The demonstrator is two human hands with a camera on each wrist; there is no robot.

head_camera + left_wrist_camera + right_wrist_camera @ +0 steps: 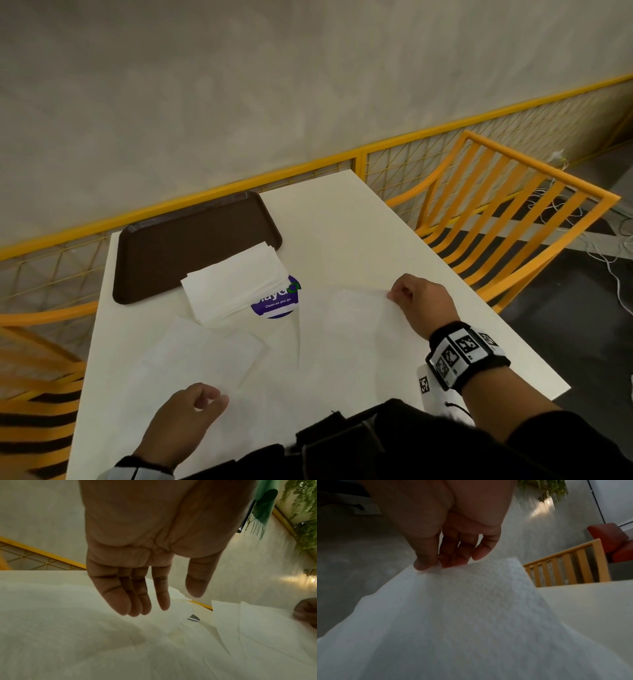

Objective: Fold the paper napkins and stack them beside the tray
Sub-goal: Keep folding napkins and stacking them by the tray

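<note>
A dark brown tray (178,246) lies at the table's far left. A stack of folded white napkins (236,284) rests partly on the tray's near edge and partly on the table. My right hand (394,294) pinches the far edge of an unfolded napkin (356,325) and lifts it; the right wrist view shows thumb and fingers (440,563) gripping that napkin (471,615). My left hand (205,401) hovers over the near corner of another flat napkin (198,356). In the left wrist view its fingers (137,601) hang relaxed above the paper (68,628), holding nothing.
The white table (359,233) carries a round purple sticker (277,303) half under the napkin stack. Orange slatted chairs stand at the right (507,212) and left (34,359). A yellow mesh railing (239,185) runs behind the table.
</note>
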